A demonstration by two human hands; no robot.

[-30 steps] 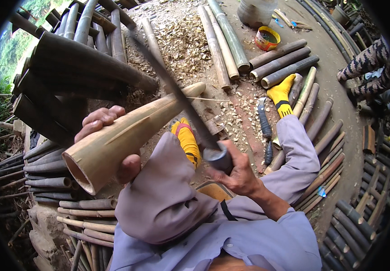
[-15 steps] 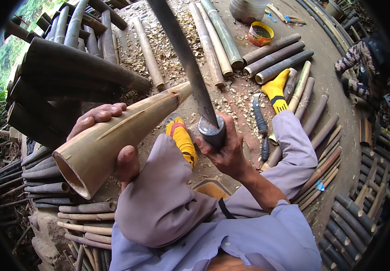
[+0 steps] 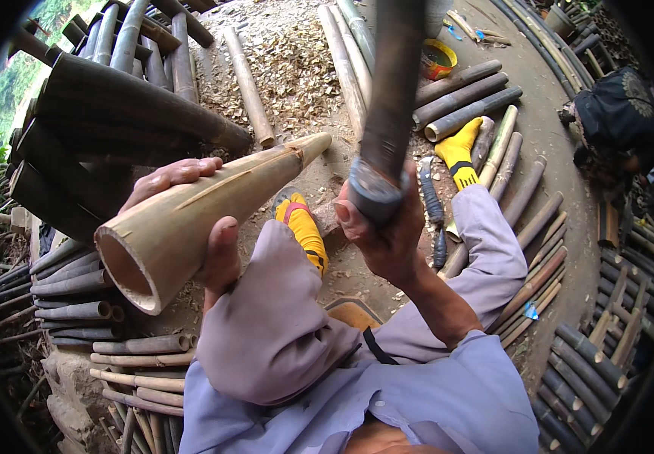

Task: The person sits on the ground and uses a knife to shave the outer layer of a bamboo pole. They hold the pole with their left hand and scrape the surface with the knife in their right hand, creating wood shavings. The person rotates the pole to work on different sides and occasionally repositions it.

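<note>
My left hand [image 3: 219,250] grips a pale bamboo tube [image 3: 213,208] from below and behind, thumb on the near side and fingers over the far side. Its hollow cut end faces me at the lower left; the other end narrows to a tip with a split along the top. My right hand [image 3: 387,238] is closed round the handle of a machete, whose broad dark blade [image 3: 395,91] rises toward the top of the view, apart from the bamboo. A metal ring caps the handle where the blade enters. A knife with a dark wrapped handle [image 3: 433,200] lies on the ground by my foot.
Dark bamboo poles [image 3: 138,106] are stacked at the left, and cut lengths [image 3: 463,102] lie at the right. Wood chips [image 3: 289,68] cover the ground ahead. A yellow-red container [image 3: 439,57] stands beyond. Another person [image 3: 618,113] is at the far right.
The machete has swung to the right and its blade now stands more upright and closer to the camera. The bamboo tube has shifted slightly up and right.
</note>
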